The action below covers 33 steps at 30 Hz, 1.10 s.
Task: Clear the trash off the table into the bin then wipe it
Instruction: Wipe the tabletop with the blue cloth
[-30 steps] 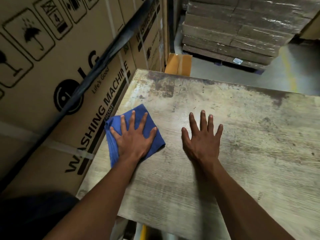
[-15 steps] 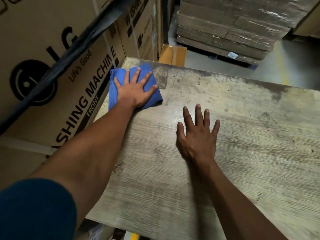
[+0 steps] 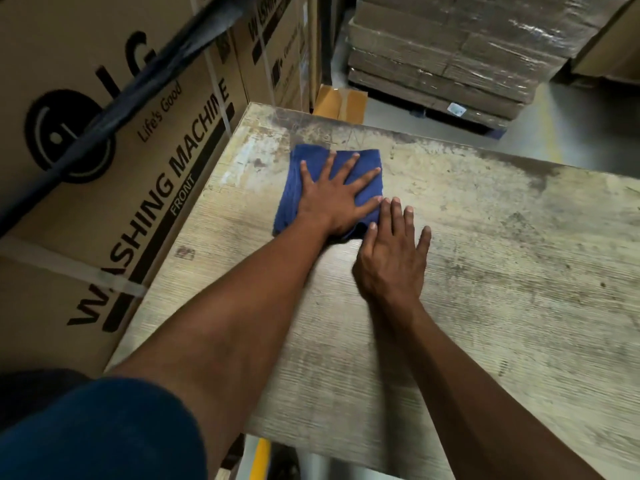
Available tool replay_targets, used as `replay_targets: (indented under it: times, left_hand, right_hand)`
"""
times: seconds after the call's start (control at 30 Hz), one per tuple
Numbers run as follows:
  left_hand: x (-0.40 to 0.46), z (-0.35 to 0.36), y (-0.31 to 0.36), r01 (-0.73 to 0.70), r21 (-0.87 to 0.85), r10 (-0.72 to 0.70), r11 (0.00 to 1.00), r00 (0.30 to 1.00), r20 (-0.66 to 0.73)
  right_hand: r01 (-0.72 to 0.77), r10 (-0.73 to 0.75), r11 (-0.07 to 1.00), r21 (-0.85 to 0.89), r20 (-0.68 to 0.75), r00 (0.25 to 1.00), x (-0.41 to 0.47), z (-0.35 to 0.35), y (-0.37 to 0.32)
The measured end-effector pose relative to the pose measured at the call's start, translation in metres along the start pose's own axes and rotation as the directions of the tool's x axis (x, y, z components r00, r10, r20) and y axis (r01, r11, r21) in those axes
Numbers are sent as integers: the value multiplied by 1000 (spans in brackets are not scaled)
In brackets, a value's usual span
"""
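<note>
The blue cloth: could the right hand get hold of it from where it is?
Probably yes. The right hand lies flat on the table right beside the blue cloth, nothing between; only the left hand presses on it.

the table [image 3: 485, 271] has a pale, wood-grain top, worn and blotched with dark grime along its far edge and near the far left corner. a folded blue cloth [image 3: 298, 188] lies flat on it toward the far left corner. the left hand [image 3: 336, 199] presses on the cloth with fingers spread; the right hand [image 3: 394, 258] rests flat on the bare top just beside the cloth's near right corner.
</note>
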State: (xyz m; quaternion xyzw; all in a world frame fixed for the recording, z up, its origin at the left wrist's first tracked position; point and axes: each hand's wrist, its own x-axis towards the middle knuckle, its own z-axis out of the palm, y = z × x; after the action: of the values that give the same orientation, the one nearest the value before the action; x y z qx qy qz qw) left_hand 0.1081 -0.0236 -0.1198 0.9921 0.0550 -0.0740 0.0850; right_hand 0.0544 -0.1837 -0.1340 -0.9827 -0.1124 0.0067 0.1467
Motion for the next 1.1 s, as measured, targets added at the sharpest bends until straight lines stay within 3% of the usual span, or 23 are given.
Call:
replay_targets:
  times: [0.17, 0.43, 0.57, 0.77, 0.97, 1.1]
  left_hand:
    - [-13, 8, 6, 14, 5, -14, 1000, 1000, -2]
    - [-190, 32, -14, 70, -24, -71, 997, 996, -59]
    - [-248, 33, -40, 173, -19, -173, 985, 982, -73]
    - [-204, 15, -71, 334, -68, -339, 940, 939, -61]
    - [-124, -10, -115, 325, -62, -326, 944, 945, -11]
    - [-158, 5, -105, 399, -102, -405, 911, 913, -49]
  right_hand:
    - [-2, 2, 1000, 4, -40, 999, 2, 1, 5]
    - [124, -114, 990, -73, 124, 986, -64, -13, 8]
    - [166, -149, 982, -93, 168, 974, -113, -18, 14]
    - [152, -144, 985, -76, 108, 984, -123, -10, 14]
    - [137, -133, 988, -70, 66, 989, -119, -2, 17]
    - [16, -13, 999, -50, 44, 999, -120, -2, 13]
